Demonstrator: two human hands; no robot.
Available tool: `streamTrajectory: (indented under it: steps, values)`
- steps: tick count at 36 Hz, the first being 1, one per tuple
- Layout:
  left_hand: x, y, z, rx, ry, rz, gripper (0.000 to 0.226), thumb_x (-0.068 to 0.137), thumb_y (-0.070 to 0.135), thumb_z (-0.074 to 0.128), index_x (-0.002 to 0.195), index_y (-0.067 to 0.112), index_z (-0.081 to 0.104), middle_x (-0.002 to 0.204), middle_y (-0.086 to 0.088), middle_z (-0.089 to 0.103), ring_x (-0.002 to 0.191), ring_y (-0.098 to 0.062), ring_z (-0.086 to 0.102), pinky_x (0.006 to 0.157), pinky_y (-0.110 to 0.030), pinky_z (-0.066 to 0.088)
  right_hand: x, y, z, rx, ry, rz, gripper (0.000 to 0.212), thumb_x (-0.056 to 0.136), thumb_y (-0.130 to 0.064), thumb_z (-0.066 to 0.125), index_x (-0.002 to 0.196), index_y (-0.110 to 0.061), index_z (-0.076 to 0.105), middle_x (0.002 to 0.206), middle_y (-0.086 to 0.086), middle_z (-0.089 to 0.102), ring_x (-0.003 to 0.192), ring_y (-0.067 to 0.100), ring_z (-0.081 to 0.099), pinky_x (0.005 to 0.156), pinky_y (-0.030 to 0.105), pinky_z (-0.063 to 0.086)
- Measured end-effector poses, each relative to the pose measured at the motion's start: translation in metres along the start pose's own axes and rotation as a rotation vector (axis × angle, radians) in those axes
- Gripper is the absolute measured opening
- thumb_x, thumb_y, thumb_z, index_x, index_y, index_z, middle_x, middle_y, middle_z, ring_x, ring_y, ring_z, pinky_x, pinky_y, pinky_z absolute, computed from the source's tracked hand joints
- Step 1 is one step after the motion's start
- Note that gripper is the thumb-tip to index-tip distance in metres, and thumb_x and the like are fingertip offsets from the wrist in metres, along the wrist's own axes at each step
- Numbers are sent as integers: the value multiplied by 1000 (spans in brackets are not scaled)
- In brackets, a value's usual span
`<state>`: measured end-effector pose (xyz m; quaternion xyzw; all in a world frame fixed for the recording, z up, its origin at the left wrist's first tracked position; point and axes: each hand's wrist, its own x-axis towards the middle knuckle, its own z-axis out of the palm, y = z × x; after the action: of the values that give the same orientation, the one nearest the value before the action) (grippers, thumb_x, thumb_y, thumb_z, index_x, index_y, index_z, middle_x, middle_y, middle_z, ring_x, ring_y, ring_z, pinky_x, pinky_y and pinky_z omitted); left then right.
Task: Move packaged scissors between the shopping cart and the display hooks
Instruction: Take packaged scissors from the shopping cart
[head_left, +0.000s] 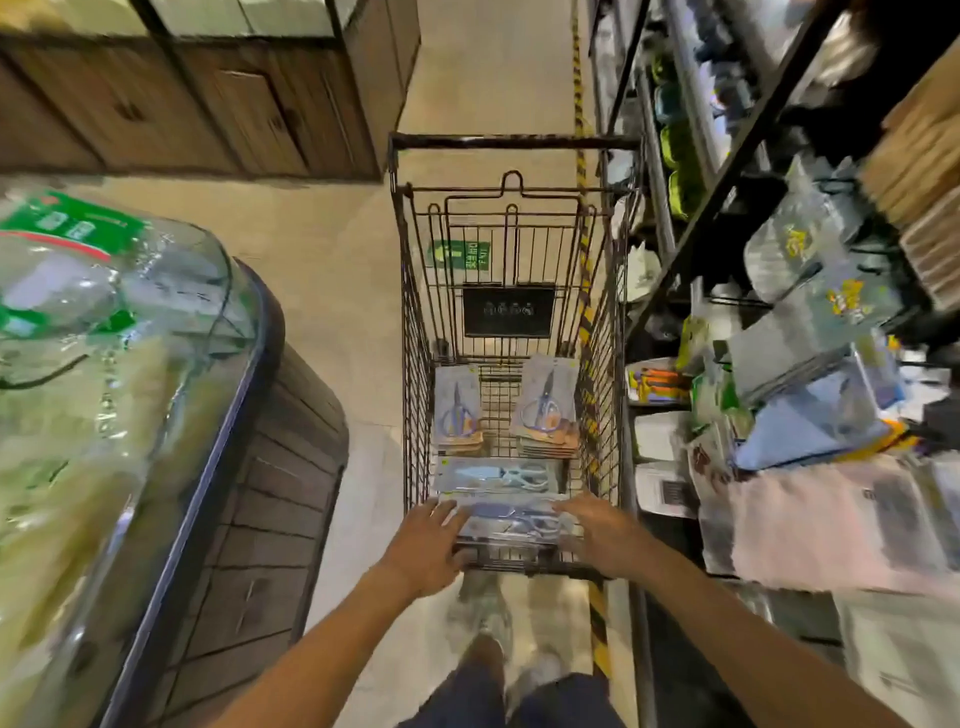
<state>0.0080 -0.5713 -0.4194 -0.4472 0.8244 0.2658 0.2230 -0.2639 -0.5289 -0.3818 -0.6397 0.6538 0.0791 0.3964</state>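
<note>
The shopping cart stands in the middle of the frame, in an aisle, and all the packaged scissors that show are inside it. Two stacks lean at the far part of the basket: the left stack and the right stack. In front of them lies a flat pack, and nearest the bottom of the frame is the near pack.

The left hand and the right hand sit at either end of that near pack, fingers spread and laid over its edges. Whether they clasp the pack, press on it, or hold the cart's rim beneath it, I cannot tell; motion blur smears the fingertips.

The shelf rack runs down the right side of the frame, crowded with bagged goods. No scissors can be made out hanging there, and the hooks themselves are too blurred to pick out.

My judgement: the work is at an early point, with every visible pack in the cart and none hung.
</note>
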Motion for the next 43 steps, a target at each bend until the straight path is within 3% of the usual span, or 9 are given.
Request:
streamTrajectory:
  steps: [10, 14, 17, 21, 25, 30, 33, 38, 43]
  values:
    - [67, -21, 17, -132, -52, -15, 72, 94, 44, 32, 159, 16, 26, 166, -14, 26, 152, -37, 21, 126, -44, 15, 65, 16, -5, -53, -157, 25, 45, 101, -35, 56, 144, -23, 51, 143, 9, 56, 129, 26, 52, 102, 32, 41]
    - [96, -30, 35, -200, -81, -41, 66, 97, 37, 45, 158, 16, 28, 163, -15, 30, 150, -39, 24, 125, -47, 19, 100, 30, 2, -20, -162, 56, 46, 101, -29, 57, 144, -16, 51, 146, 8, 53, 132, 25, 49, 104, 25, 36]
    - [118, -35, 52, -233, -99, -85, 72, 89, 44, 33, 153, 11, 40, 156, -20, 41, 143, -44, 36, 122, -47, 27, 134, 40, 14, 2, -193, 67, 41, 100, -23, 57, 139, -13, 56, 140, 8, 57, 130, 25, 52, 101, 13, 36]
    - [149, -42, 85, -243, -84, -113, 61, 97, 41, 36, 141, 4, 54, 142, -25, 55, 129, -47, 52, 114, -53, 41, 196, 62, 53, -19, -252, 75, 33, 96, -31, 57, 121, -12, 66, 121, 13, 66, 110, 34, 62, 94, 44, 52]
    - [179, -54, 119, -217, -71, -110, 62, 83, 27, 71, 140, 8, 56, 142, -23, 56, 129, -45, 54, 114, -50, 41, 246, 73, 81, -25, -243, 29, 42, 93, -16, 60, 134, -7, 57, 132, 14, 59, 121, 34, 56, 101, 39, 47]
    - [199, -62, 132, -332, -74, -162, 63, 95, 37, 44, 155, 22, 34, 158, -10, 36, 148, -35, 29, 123, -44, 25, 293, 87, 120, 38, -107, -34, 74, 92, -15, 60, 158, -18, 26, 162, 8, 26, 147, 28, 28, 118, 41, 32]
    - [207, -65, 138, -347, -86, -203, 65, 101, 33, 48, 160, 24, 23, 165, -5, 23, 154, -29, 15, 124, -40, 18, 315, 94, 137, 99, -66, -27, 77, 94, -23, 63, 159, -22, 21, 164, 2, 25, 149, 24, 25, 123, 37, 23]
    - [214, -77, 158, -400, -112, -230, 69, 96, 51, 32, 158, 23, 28, 164, -7, 28, 154, -30, 19, 126, -47, 22, 337, 100, 151, -73, -47, -61, 67, 99, -35, 54, 157, -17, 26, 157, 8, 36, 143, 29, 30, 120, 36, 18]
    - [207, -78, 163, -523, -42, -250, 71, 89, 51, 31, 150, 18, 42, 152, -12, 44, 146, -35, 34, 112, -54, 40, 328, 98, 149, -271, -129, -136, 53, 102, -38, 27, 136, -11, 57, 139, 13, 52, 128, 34, 40, 111, 45, 27]
